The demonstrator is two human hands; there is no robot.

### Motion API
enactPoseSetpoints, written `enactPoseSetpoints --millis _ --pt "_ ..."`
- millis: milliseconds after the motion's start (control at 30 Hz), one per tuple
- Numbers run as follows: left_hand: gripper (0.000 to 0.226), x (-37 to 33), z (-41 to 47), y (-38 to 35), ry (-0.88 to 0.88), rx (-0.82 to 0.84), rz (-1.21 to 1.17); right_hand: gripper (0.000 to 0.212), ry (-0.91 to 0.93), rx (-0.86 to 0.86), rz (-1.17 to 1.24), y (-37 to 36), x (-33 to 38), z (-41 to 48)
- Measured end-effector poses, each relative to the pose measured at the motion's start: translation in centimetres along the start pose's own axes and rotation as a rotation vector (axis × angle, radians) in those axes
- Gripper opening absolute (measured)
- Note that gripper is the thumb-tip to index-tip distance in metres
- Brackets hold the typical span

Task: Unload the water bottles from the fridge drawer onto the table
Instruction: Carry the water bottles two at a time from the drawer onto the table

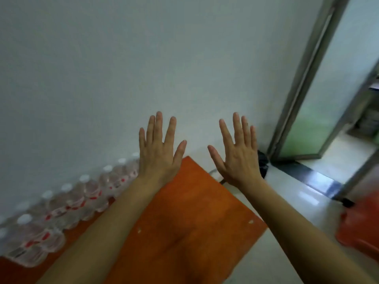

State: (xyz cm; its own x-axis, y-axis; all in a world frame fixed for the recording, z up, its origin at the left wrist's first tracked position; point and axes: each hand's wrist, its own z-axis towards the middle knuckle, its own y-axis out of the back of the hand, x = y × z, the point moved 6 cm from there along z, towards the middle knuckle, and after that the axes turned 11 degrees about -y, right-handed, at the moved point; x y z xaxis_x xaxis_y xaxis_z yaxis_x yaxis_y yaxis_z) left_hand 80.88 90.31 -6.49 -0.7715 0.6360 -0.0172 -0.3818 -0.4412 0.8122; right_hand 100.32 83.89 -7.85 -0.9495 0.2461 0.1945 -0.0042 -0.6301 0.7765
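Note:
Both arms reach forward over an orange table (pixel 190 212). My left hand (pixel 160 152) is held up with the fingers spread and holds nothing. My right hand (pixel 235 154) is raised the same way, fingers apart and empty. Several clear water bottles (pixel 67 203) with white caps and red labels stand in a row along the table's far left edge, against the wall, to the left of my left forearm. No fridge drawer is in view.
A plain pale wall (pixel 143 68) fills the view behind the table. A metal-framed glass door (pixel 320 99) stands at the right over a dark threshold and light tiled floor. A blurred red object (pixel 361 226) sits on the floor at the right edge.

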Motion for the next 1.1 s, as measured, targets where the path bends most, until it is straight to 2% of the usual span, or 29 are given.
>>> enactPoseSetpoints --millis 167,300,500,667,867,1100 --pt "0.074 -22.8 3.1 -0.6 -0.314 0.006 -0.213 0.077 -0.249 -0.083 -0.193 13.4 -20.0 -8.0" --pt "0.075 -41.2 2.5 -1.4 -0.54 0.056 -0.402 0.082 -0.518 -0.142 -0.361 24.0 -34.4 -17.3" --pt "0.073 -63.8 -2.2 -3.1 -0.887 0.134 -0.553 0.088 -0.85 -0.18 -0.572 34.6 -48.5 -32.0" --pt "0.073 -78.2 -4.7 -3.6 -1.048 0.136 -0.596 0.087 -1.014 -0.165 -0.713 39.6 -56.9 -40.0" --pt "0.075 -91.9 -3.5 -5.8 -1.12 0.105 -0.659 0.086 -1.094 -0.124 -0.784 43.5 -68.2 -41.9" --pt "0.074 -107.4 -3.7 -6.2 -1.231 0.23 -0.681 0.084 -1.157 -0.16 -0.811 48.7 -77.4 -45.6"
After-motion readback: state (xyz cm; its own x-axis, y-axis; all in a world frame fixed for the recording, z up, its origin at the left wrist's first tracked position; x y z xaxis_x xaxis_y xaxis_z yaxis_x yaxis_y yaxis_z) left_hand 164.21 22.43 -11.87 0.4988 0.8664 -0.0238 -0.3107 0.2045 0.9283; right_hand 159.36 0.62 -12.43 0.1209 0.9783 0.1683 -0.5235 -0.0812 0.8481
